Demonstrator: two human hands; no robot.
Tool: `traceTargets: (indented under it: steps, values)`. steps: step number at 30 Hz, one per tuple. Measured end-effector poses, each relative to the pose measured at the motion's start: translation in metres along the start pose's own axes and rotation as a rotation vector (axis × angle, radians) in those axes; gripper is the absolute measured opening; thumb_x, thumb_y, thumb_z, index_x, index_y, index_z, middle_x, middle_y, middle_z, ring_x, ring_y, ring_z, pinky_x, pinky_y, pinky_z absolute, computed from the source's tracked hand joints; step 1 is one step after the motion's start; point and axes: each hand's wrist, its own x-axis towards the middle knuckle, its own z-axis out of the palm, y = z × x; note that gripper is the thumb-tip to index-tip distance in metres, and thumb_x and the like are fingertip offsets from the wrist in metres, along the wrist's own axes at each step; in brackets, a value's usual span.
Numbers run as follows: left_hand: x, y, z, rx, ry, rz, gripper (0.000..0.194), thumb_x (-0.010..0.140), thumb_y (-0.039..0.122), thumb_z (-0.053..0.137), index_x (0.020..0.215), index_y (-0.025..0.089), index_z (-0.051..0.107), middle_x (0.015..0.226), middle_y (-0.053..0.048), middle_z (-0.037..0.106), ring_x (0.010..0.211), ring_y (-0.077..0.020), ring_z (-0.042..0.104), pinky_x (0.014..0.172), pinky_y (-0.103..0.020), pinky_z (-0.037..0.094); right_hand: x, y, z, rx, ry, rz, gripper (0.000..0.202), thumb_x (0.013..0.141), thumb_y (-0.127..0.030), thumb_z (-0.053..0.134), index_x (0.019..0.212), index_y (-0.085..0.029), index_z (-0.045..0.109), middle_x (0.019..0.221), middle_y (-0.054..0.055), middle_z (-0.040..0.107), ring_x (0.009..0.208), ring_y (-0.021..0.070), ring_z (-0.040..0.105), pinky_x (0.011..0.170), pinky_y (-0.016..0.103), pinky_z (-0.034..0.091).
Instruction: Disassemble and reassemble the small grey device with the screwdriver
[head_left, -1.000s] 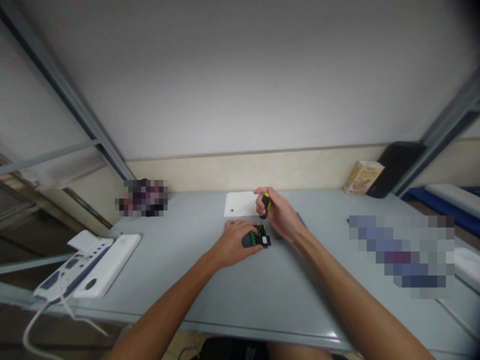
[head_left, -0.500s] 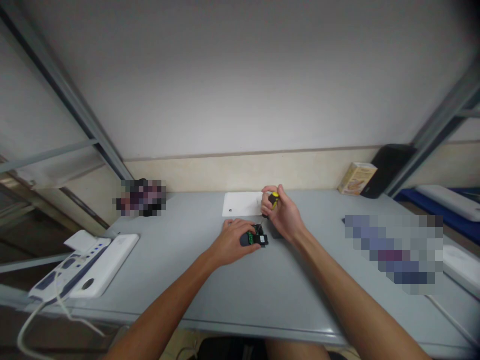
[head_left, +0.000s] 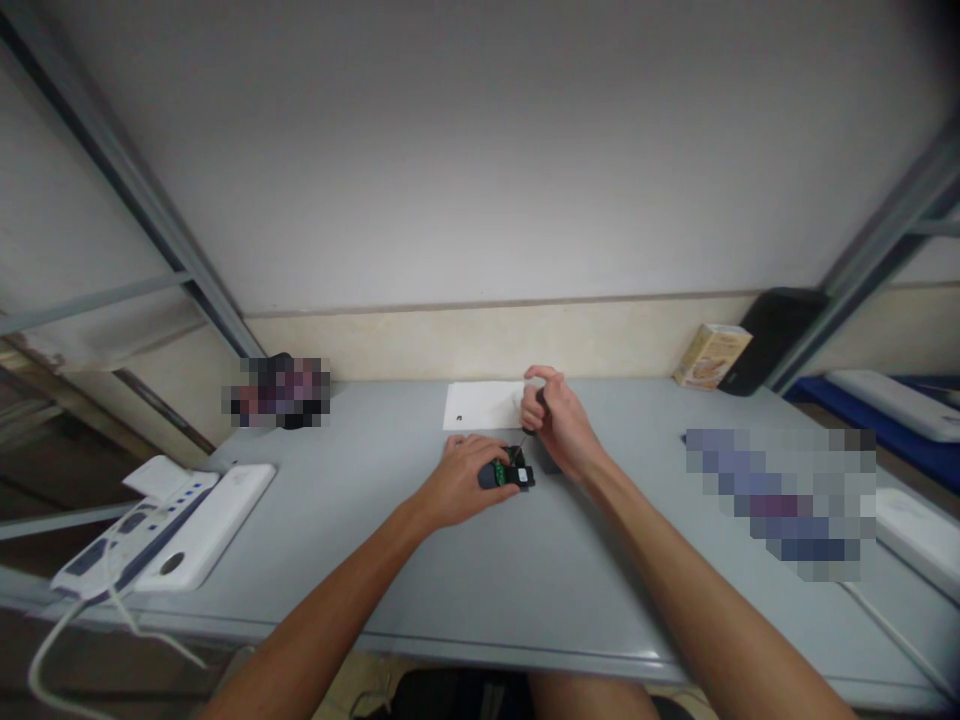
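A small dark device (head_left: 519,476) with a green circuit board showing lies on the grey desk. My left hand (head_left: 466,480) grips it from the left, fingers over the far side and thumb along the near side. My right hand (head_left: 564,425) is wrapped round the dark handle of a screwdriver (head_left: 541,402), whose thin shaft slants down to the board. A dark flat piece (head_left: 550,463) lies partly under my right hand. Behind my hands is a white paper (head_left: 480,405) with a few tiny dark items on it.
On the left are a power strip (head_left: 142,525) with cables and a white flat box (head_left: 217,530). A yellow box (head_left: 712,357) and a black case (head_left: 776,340) stand at the back right. Blurred items lie at both sides of the desk (head_left: 450,600).
My right hand has turned on the screwdriver, and the yellow on its handle no longer shows. My left hand keeps its hold on the device. The whole view has shifted slightly.
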Motion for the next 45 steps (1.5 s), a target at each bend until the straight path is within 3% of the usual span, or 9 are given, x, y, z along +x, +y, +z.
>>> traceTargets:
  steps: [7, 10, 13, 18, 23, 29, 33, 39, 45]
  values:
    - [0.001, 0.002, -0.002, -0.002, -0.001, -0.008, 0.026, 0.089, 0.044, 0.074, 0.107, 0.026, 0.067, 0.129, -0.003, 0.069, 0.12, -0.0261, 0.059, 0.105, -0.044, 0.034, 0.0, 0.001, -0.007, -0.051, 0.025, -0.004, 0.03, 0.085, -0.051, 0.076, 0.087, -0.024, 0.063, 0.103, 0.003, 0.069, 0.087, 0.0158, 0.065, 0.077, 0.029, 0.052]
    - [0.0, 0.001, -0.001, 0.0, -0.004, -0.01, 0.026, 0.089, 0.044, 0.074, 0.105, 0.026, 0.066, 0.128, -0.004, 0.069, 0.119, -0.0263, 0.06, 0.104, -0.044, 0.035, -0.003, 0.001, -0.007, -0.059, 0.001, 0.028, 0.038, 0.083, -0.051, 0.077, 0.078, -0.024, 0.052, 0.079, -0.001, 0.067, 0.065, 0.0125, 0.059, 0.064, 0.026, 0.048]
    - [0.0, -0.001, 0.0, -0.008, -0.001, -0.005, 0.027, 0.088, 0.044, 0.075, 0.102, 0.024, 0.064, 0.128, -0.004, 0.069, 0.118, -0.0261, 0.06, 0.103, -0.043, 0.034, -0.003, 0.005, -0.004, -0.065, -0.011, 0.021, 0.042, 0.086, -0.055, 0.074, 0.075, -0.023, 0.048, 0.053, -0.009, 0.039, 0.045, 0.0081, 0.033, 0.048, 0.022, 0.031]
    - [0.001, -0.002, 0.002, -0.01, 0.009, -0.009, 0.027, 0.087, 0.044, 0.076, 0.101, 0.024, 0.063, 0.126, -0.003, 0.07, 0.118, -0.0262, 0.06, 0.103, -0.043, 0.034, -0.002, 0.005, 0.002, -0.014, -0.054, 0.039, 0.044, 0.091, -0.067, 0.057, 0.094, -0.024, 0.062, 0.069, -0.003, 0.05, 0.057, 0.0122, 0.045, 0.057, 0.026, 0.041]
    - [0.001, -0.002, 0.002, -0.007, 0.008, -0.021, 0.028, 0.087, 0.046, 0.075, 0.104, 0.025, 0.065, 0.12, -0.004, 0.072, 0.117, -0.0272, 0.06, 0.103, -0.044, 0.036, -0.008, -0.003, 0.006, -0.092, -0.104, 0.041, 0.033, 0.085, -0.051, 0.076, 0.086, -0.023, 0.059, 0.101, 0.003, 0.066, 0.082, 0.0147, 0.062, 0.079, 0.029, 0.048]
    - [0.001, -0.002, 0.003, 0.001, 0.011, -0.01, 0.027, 0.087, 0.045, 0.075, 0.104, 0.026, 0.067, 0.123, -0.003, 0.071, 0.115, -0.0264, 0.061, 0.104, -0.044, 0.035, -0.006, 0.002, 0.005, -0.069, -0.078, -0.003, 0.038, 0.086, -0.058, 0.072, 0.085, -0.026, 0.051, 0.059, -0.008, 0.044, 0.049, 0.0103, 0.034, 0.052, 0.024, 0.033]
    - [0.001, -0.001, 0.002, 0.001, 0.01, -0.001, 0.026, 0.088, 0.044, 0.075, 0.105, 0.027, 0.067, 0.127, -0.002, 0.07, 0.117, -0.026, 0.06, 0.104, -0.044, 0.034, -0.002, 0.004, 0.005, 0.007, -0.054, 0.039, 0.043, 0.092, -0.067, 0.055, 0.099, -0.025, 0.064, 0.067, -0.003, 0.048, 0.056, 0.0129, 0.043, 0.057, 0.027, 0.04]
    - [0.001, 0.0, 0.001, 0.005, 0.002, -0.003, 0.027, 0.088, 0.044, 0.075, 0.107, 0.027, 0.067, 0.13, -0.004, 0.068, 0.12, -0.0268, 0.059, 0.106, -0.045, 0.035, -0.003, -0.002, 0.0, 0.021, 0.026, 0.004, 0.033, 0.077, -0.041, 0.085, 0.082, -0.024, 0.057, 0.094, 0.0, 0.066, 0.078, 0.0133, 0.062, 0.074, 0.027, 0.048]
    - [0.001, -0.002, 0.003, -0.014, 0.02, -0.018, 0.032, 0.085, 0.042, 0.079, 0.106, 0.024, 0.063, 0.124, -0.004, 0.07, 0.117, -0.0261, 0.061, 0.105, -0.043, 0.034, 0.002, 0.002, -0.006, 0.079, 0.08, -0.064, 0.027, 0.089, -0.048, 0.073, 0.087, -0.026, 0.058, 0.065, -0.006, 0.049, 0.052, 0.0093, 0.037, 0.053, 0.023, 0.036]
